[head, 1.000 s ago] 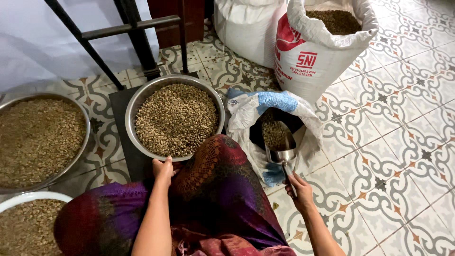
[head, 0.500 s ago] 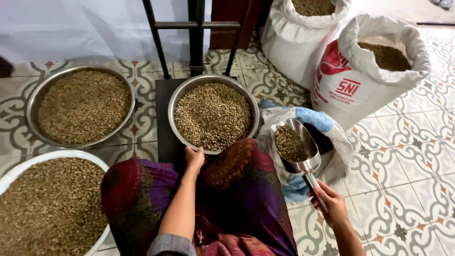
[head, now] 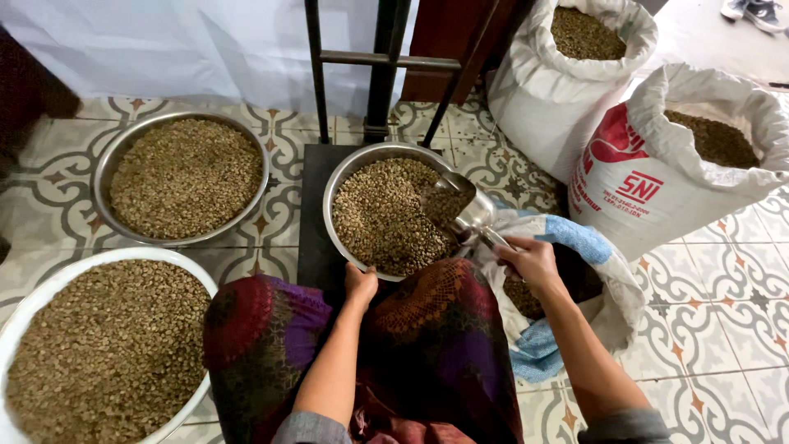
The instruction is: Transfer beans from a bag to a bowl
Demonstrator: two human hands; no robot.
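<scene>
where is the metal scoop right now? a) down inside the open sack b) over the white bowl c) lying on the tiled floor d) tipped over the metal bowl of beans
d: the right hand holds the metal scoop tipped over the bean-filled metal bowl, whose near rim the left hand grips.

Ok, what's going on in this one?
A seated person is scooping pale beans. The right hand holds a metal scoop tipped over the steel bowl on the dark scale platform, while the left hand grips the bowl's near rim. An open sack lies by the right arm. Two more bean-filled basins, one steel and one white, sit to the left, and two full white sacks stand behind.
</scene>
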